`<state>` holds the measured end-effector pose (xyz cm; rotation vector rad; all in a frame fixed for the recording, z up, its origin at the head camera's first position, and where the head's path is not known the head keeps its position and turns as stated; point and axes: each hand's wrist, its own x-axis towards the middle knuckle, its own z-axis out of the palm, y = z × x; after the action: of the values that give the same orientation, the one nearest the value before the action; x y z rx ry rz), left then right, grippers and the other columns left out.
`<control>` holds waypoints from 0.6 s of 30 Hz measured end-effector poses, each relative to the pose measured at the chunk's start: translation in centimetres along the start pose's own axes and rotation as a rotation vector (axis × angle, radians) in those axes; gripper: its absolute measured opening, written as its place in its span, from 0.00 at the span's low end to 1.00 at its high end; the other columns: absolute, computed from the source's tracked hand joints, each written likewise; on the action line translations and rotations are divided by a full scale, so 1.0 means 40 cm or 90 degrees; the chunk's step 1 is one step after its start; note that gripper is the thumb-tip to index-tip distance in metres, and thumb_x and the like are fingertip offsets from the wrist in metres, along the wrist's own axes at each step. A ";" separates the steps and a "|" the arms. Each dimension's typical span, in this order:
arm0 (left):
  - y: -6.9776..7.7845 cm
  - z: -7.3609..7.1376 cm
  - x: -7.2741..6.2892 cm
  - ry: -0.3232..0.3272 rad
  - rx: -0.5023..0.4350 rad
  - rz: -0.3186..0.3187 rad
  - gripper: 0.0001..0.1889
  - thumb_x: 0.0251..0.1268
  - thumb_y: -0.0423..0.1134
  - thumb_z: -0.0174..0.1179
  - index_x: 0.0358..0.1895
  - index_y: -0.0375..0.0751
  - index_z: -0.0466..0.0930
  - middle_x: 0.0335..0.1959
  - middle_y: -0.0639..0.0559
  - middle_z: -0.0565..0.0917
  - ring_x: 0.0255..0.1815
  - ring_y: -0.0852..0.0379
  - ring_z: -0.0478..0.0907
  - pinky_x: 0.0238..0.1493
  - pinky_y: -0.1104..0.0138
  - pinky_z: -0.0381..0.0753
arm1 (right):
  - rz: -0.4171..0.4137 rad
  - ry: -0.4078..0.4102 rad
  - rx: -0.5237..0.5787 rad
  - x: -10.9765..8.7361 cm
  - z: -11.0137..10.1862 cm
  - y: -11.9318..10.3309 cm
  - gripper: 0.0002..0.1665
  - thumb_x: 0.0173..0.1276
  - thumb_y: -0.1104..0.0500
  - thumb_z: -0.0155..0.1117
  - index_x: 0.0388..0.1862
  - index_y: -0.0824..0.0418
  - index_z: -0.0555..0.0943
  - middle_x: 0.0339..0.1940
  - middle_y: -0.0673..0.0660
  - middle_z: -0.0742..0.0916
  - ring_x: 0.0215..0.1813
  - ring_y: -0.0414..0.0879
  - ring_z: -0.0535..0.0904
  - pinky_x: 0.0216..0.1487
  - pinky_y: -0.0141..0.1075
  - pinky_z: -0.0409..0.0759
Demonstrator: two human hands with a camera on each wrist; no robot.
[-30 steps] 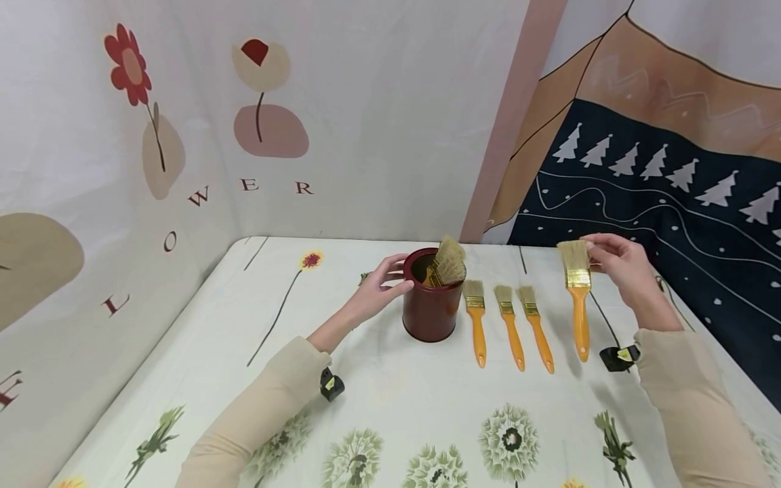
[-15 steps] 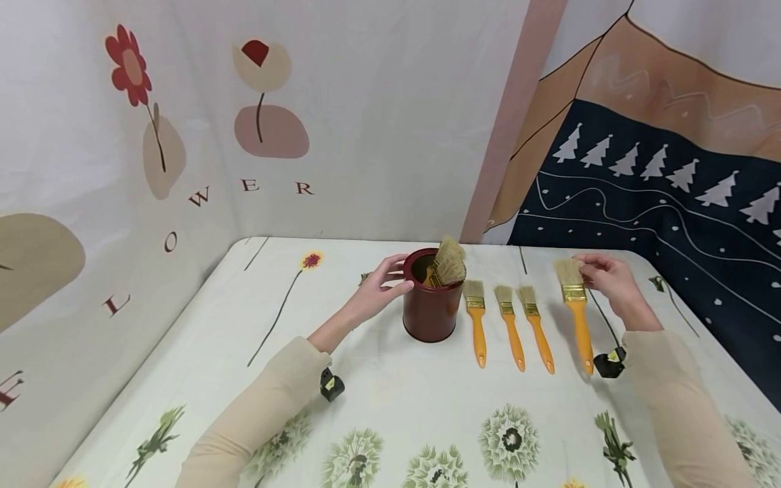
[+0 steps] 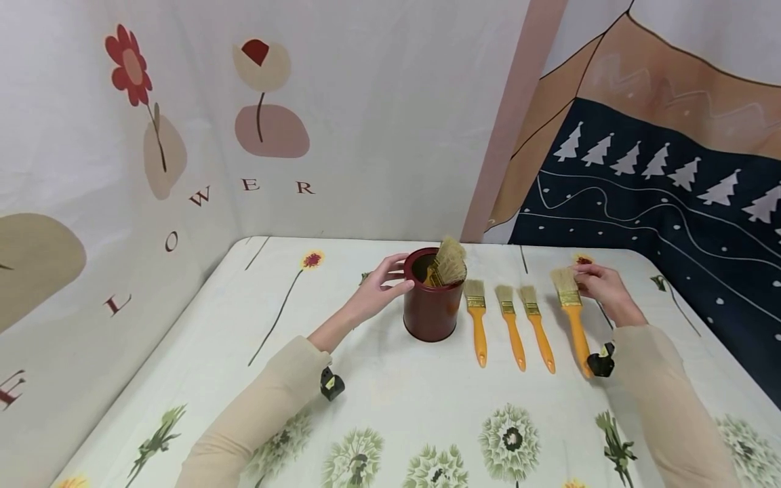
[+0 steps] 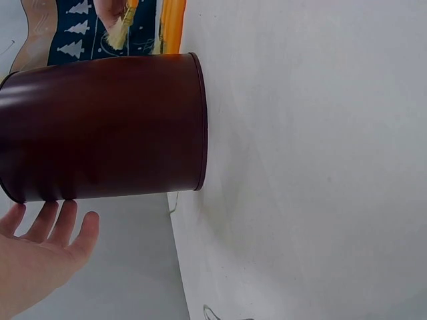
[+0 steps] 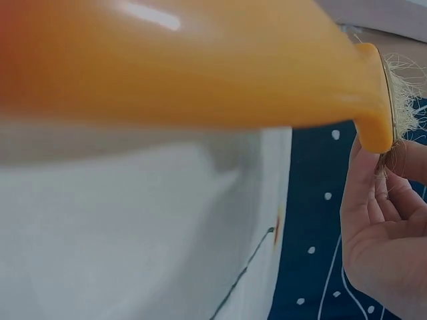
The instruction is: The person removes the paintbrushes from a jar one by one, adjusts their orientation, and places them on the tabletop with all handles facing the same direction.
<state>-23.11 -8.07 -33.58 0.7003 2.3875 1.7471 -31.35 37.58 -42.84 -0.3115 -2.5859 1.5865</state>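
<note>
In the head view my left hand (image 3: 377, 290) rests its fingertips against the left side of a dark red can (image 3: 430, 315), which stands upright. The left wrist view shows the fingers loosely bent, touching the can's wall (image 4: 107, 130). A paintbrush (image 3: 450, 263) leans in the can, bristles up past the rim. My right hand (image 3: 604, 285) pinches a wide paintbrush (image 3: 576, 325) near its bristles from the right, with the orange handle pointing toward me. In the right wrist view that handle (image 5: 200, 67) fills the top. I cannot tell whether it touches the cloth.
Between the can and my right hand lie three paintbrushes, a wider one (image 3: 478, 325) and two narrower, one (image 3: 511, 329) beside the other (image 3: 538, 331). A white flowered cloth (image 3: 390, 407) covers the table. Hanging fabric (image 3: 378, 122) stands behind and at the left.
My right hand has come down and left with the wide paintbrush, toward the row of brushes. The left hand and the can have stayed put.
</note>
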 end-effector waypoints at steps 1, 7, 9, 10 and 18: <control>-0.001 0.000 0.000 0.000 0.000 0.001 0.29 0.62 0.38 0.54 0.64 0.38 0.55 0.58 0.41 0.65 0.57 0.47 0.63 0.53 0.57 0.66 | 0.008 -0.009 0.000 -0.011 0.002 -0.013 0.26 0.67 0.53 0.47 0.59 0.67 0.65 0.56 0.64 0.68 0.46 0.48 0.69 0.34 0.24 0.74; -0.001 -0.001 0.001 0.002 -0.003 0.002 0.29 0.62 0.38 0.54 0.64 0.38 0.55 0.58 0.41 0.65 0.57 0.47 0.63 0.53 0.57 0.66 | 0.053 -0.051 -0.028 -0.073 0.018 -0.095 0.26 0.68 0.57 0.45 0.60 0.71 0.64 0.57 0.68 0.67 0.44 0.47 0.70 0.37 0.28 0.76; 0.000 -0.001 0.000 0.003 -0.002 0.003 0.29 0.62 0.38 0.54 0.64 0.37 0.55 0.58 0.41 0.65 0.57 0.47 0.63 0.53 0.57 0.66 | 0.065 -0.048 -0.048 -0.082 0.025 -0.111 0.25 0.68 0.58 0.44 0.59 0.71 0.64 0.56 0.68 0.69 0.43 0.47 0.71 0.39 0.32 0.76; 0.000 -0.001 0.000 0.003 -0.001 0.004 0.29 0.62 0.38 0.54 0.64 0.37 0.55 0.58 0.41 0.65 0.57 0.47 0.63 0.53 0.57 0.66 | 0.066 -0.051 -0.059 -0.084 0.028 -0.116 0.24 0.68 0.59 0.43 0.59 0.71 0.64 0.56 0.68 0.69 0.42 0.47 0.71 0.40 0.33 0.76; 0.000 -0.001 0.001 0.001 0.000 0.009 0.29 0.62 0.38 0.54 0.64 0.37 0.55 0.58 0.40 0.65 0.57 0.47 0.64 0.53 0.57 0.66 | 0.062 -0.064 -0.096 -0.084 0.040 -0.119 0.23 0.68 0.63 0.39 0.58 0.75 0.64 0.54 0.71 0.71 0.31 0.39 0.73 0.29 0.27 0.76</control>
<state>-23.18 -8.10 -33.57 0.7180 2.3895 1.7528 -28.96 33.36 -39.25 -0.3855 -2.8141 1.4755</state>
